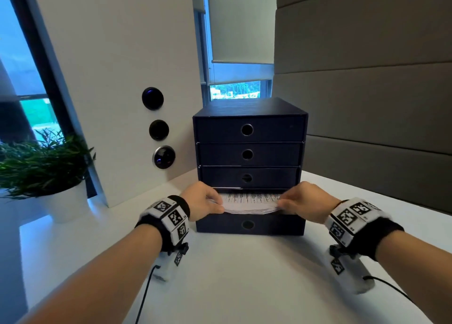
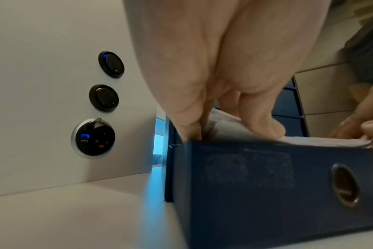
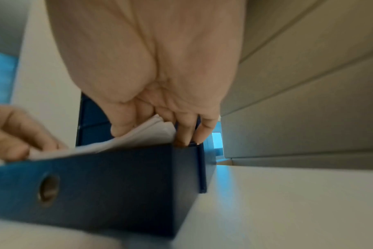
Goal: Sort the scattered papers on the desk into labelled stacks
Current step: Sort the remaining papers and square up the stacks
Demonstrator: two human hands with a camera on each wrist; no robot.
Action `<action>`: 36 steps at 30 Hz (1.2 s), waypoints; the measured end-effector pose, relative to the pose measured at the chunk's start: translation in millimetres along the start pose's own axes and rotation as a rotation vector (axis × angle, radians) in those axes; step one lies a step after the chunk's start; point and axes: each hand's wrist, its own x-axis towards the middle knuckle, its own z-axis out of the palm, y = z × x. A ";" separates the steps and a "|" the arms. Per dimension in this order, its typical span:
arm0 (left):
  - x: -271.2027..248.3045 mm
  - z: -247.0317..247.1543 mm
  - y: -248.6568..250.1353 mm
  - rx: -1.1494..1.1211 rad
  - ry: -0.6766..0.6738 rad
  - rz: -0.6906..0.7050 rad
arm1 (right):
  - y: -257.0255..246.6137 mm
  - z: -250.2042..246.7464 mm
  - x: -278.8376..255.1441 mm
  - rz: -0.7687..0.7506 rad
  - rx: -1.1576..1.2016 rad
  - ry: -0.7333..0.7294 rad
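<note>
A dark blue drawer unit [image 1: 249, 133] stands on the white desk [image 1: 244, 279]. Its bottom drawer [image 1: 269, 224] is pulled out. A stack of printed papers [image 1: 249, 202] bows upward in the drawer mouth. My left hand [image 1: 205, 200] grips the stack's left edge, thumb on top and fingers down beside the drawer wall. My right hand [image 1: 302, 200] grips the right edge the same way. The left wrist view shows the thumb [image 2: 260, 121] on the papers [image 2: 322, 141]. The right wrist view shows the fingers [image 3: 183, 133] inside the drawer [image 3: 109, 178] beside the sheets [image 3: 138, 136].
The three upper drawers are closed, each with a round finger hole [image 1: 247, 129]. A white panel with three round black switches [image 1: 159, 129] stands left of the unit. A potted plant [image 1: 49, 172] sits at the far left. Padded wall panels [image 1: 367, 103] line the right.
</note>
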 end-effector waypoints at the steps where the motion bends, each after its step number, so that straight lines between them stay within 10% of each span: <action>1: 1.5 1.5 0.9 0.040 -0.033 0.006 | 0.2 1.6 -2.5 -0.028 -0.111 -0.041; 8: 9.6 4.6 -1.3 0.303 -0.101 0.067 | -1.4 19.7 -10.4 -0.039 -0.506 -0.042; 12: 6.9 0.8 -20.6 0.056 0.129 -0.107 | 6.5 13.2 -8.4 0.249 -0.053 0.188; 17: 25.0 1.9 -42.7 -0.223 -0.115 -0.215 | 30.3 11.3 9.1 0.279 0.322 -0.100; 27: 63.9 3.3 -44.6 -0.039 0.079 -0.316 | 41.2 22.5 42.3 0.350 0.286 0.211; 36: 59.2 7.0 -39.1 -0.326 0.076 -0.303 | 48.9 27.7 48.1 0.336 0.303 0.136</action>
